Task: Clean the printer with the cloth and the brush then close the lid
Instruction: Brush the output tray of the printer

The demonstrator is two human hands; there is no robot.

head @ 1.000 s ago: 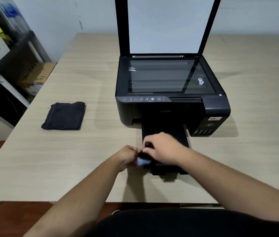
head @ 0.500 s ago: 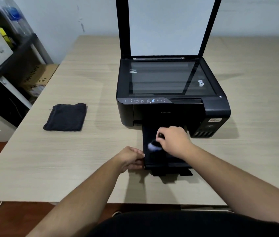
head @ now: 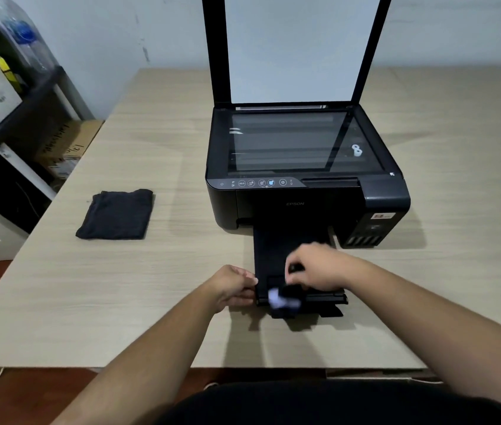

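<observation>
You're wearing a black top [head: 319, 406]. It's showing as plain, matte, dark fabric, filling the bottom of the view below the near edge of the table [head: 151, 302]. Its upper outline is curving in a broad arc across the frame. Your left forearm [head: 151, 348] and right forearm [head: 427, 308] are showing bare from the lower frame edge to the wrists. Your left hand [head: 231, 285] and right hand [head: 319, 265] are showing uncovered too. The right hand's fingers are blurring, so fine detail there isn't readable.

Pale table [head: 120, 302], dark shelf [head: 33, 108] beside
</observation>
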